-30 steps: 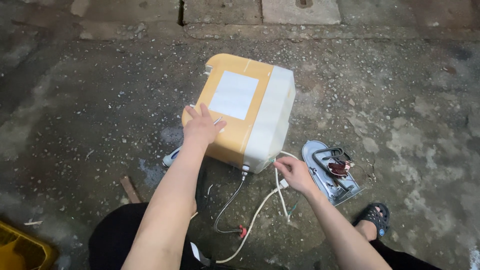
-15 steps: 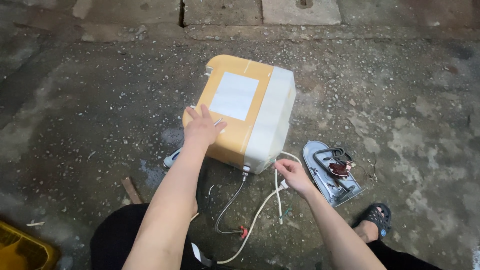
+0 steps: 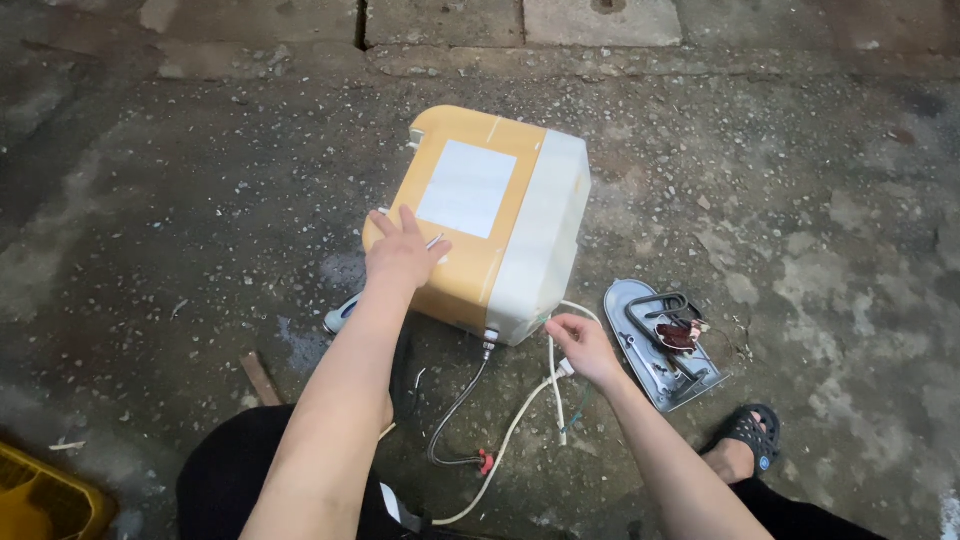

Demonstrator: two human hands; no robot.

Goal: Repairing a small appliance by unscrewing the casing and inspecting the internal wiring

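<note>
My left hand (image 3: 403, 255) lies flat, fingers spread, on the boxy yellow-and-white plastic appliance (image 3: 485, 222); my right hand (image 3: 580, 345) fingers pinch the white cord (image 3: 515, 425) just beneath it.

Your left hand (image 3: 402, 256) rests on the box-shaped appliance (image 3: 490, 225) at twelve o'clock; its cord (image 3: 520, 420) trails toward six, the metal plate (image 3: 660, 342) lies on the floor at three.

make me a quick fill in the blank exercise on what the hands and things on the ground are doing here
1. The left hand lies flat on the ____ face of the boxy yellow and white plastic tank.
2. The right hand touches a ____ cable near the tank's white end.
3. The grey metal plate with a looped heating coil lies on the concrete ground to the ____ of the tank.

Missing words: yellow; white; right
</note>
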